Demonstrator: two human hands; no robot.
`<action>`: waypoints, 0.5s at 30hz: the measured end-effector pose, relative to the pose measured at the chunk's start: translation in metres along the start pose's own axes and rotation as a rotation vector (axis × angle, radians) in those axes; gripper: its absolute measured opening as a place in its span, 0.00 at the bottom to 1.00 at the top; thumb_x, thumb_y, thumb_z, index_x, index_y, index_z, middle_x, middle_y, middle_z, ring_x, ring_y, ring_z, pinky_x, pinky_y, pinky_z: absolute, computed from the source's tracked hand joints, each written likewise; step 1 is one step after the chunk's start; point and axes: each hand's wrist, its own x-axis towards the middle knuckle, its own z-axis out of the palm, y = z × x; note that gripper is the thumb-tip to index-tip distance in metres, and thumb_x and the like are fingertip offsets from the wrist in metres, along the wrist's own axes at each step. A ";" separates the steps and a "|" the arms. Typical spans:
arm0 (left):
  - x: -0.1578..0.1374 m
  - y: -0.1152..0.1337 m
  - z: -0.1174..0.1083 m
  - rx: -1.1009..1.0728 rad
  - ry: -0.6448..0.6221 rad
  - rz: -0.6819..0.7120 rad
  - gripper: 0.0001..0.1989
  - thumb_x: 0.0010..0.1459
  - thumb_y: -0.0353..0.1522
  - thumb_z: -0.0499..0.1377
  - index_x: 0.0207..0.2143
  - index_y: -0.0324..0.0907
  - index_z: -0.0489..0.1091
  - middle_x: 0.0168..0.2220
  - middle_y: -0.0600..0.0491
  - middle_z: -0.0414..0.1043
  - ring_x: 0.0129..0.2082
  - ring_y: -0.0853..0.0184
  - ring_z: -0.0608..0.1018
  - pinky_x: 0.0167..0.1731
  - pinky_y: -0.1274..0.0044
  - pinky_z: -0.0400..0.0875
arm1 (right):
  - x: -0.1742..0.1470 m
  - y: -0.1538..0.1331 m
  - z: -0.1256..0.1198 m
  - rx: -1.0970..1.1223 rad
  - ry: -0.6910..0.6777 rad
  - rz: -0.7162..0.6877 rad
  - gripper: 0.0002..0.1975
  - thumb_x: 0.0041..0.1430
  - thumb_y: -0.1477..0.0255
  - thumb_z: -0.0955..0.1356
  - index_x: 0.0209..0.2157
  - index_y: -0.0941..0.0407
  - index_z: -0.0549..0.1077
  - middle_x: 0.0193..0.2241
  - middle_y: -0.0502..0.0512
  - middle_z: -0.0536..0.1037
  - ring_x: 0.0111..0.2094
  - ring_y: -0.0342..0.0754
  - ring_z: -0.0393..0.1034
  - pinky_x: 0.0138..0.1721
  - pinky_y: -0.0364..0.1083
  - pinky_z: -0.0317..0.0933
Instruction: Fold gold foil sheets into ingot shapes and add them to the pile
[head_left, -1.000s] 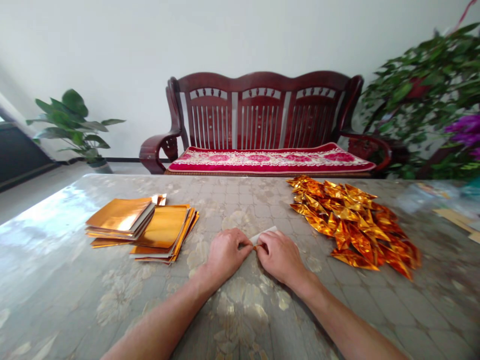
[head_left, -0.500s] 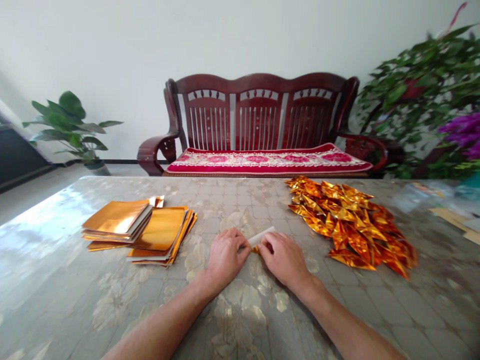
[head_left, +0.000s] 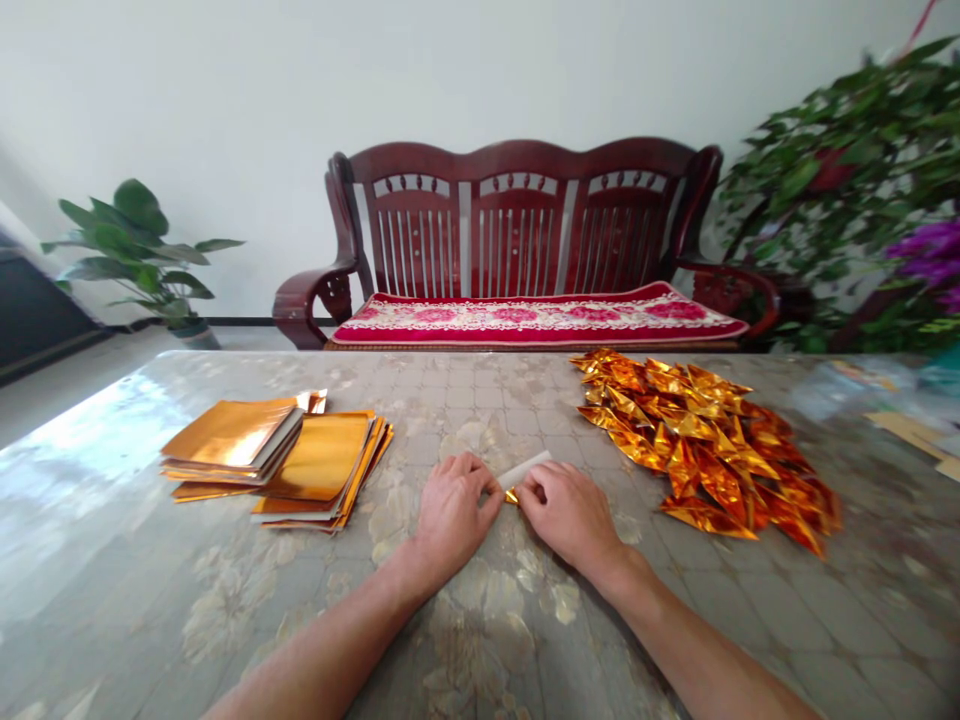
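Note:
A partly folded sheet of gold foil paper (head_left: 525, 466) lies between my hands at the middle of the table. Its pale back faces up, and a small gold bit shows at the near edge. My left hand (head_left: 459, 505) pinches the left end between thumb and fingers. On the right end, my right hand (head_left: 566, 508) is closed in the same way, fingers curled under. Both hands rest low on the tabletop and cover much of the paper. Off to the left are stacks of flat gold foil sheets (head_left: 322, 458). A heap of folded gold foil pieces (head_left: 697, 440) lies to the right.
The table (head_left: 480, 620) has a clear patterned cover. Clear plastic bags (head_left: 851, 388) and tan card pieces (head_left: 907, 435) lie at its right side. Behind it stand a dark red wooden bench (head_left: 514, 225) with a red cushion, and potted plants (head_left: 139, 250) at both sides.
The hands stay almost in place on the paper. A little more gold shows between the fingertips, and the pale flap looks slightly narrower. The view has shifted slightly.

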 end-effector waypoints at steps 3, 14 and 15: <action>-0.001 0.001 0.001 0.014 0.011 -0.001 0.06 0.60 0.34 0.59 0.30 0.44 0.74 0.39 0.52 0.73 0.42 0.63 0.73 0.45 0.73 0.64 | 0.000 0.000 0.000 -0.013 0.003 -0.010 0.10 0.59 0.73 0.65 0.23 0.53 0.68 0.27 0.50 0.76 0.31 0.46 0.67 0.32 0.45 0.49; -0.001 0.002 0.003 0.043 0.026 -0.024 0.05 0.58 0.33 0.60 0.29 0.44 0.72 0.38 0.52 0.72 0.42 0.62 0.72 0.44 0.72 0.64 | 0.001 -0.001 0.001 -0.040 -0.004 -0.010 0.10 0.58 0.73 0.66 0.23 0.54 0.68 0.27 0.50 0.76 0.32 0.46 0.66 0.33 0.46 0.49; -0.001 0.003 0.003 0.046 0.027 -0.027 0.04 0.58 0.32 0.60 0.29 0.44 0.72 0.38 0.52 0.72 0.41 0.62 0.72 0.43 0.72 0.64 | 0.001 -0.001 0.001 -0.040 -0.005 -0.010 0.09 0.58 0.73 0.66 0.23 0.54 0.67 0.27 0.50 0.76 0.32 0.46 0.66 0.33 0.46 0.49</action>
